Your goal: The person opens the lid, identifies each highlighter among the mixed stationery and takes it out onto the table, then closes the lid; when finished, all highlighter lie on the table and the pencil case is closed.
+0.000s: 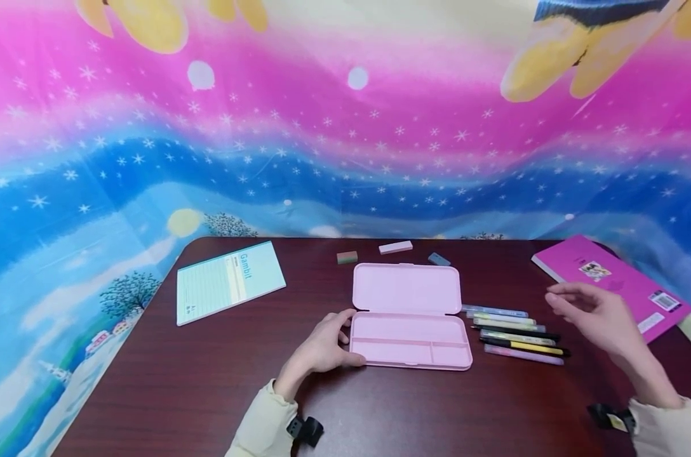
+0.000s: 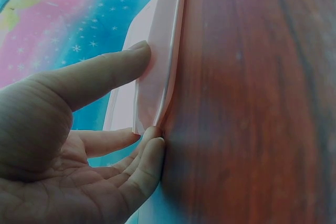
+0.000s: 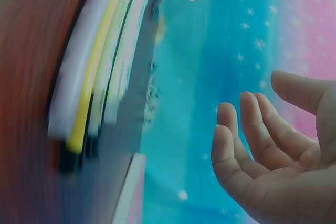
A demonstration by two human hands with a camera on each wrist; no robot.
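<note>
From the head view, an open pink pencil case lies mid-worktop, its left end touched by the left hand, while the right hand hovers, fingers relaxed and spread, just right of a row of pens. The left wrist view shows the thumb and straight fingertips pressing the case's thin pale-pink edge. The right wrist view, blurred, shows that grip loosely open, holding nothing, apart from the pens.
</note>
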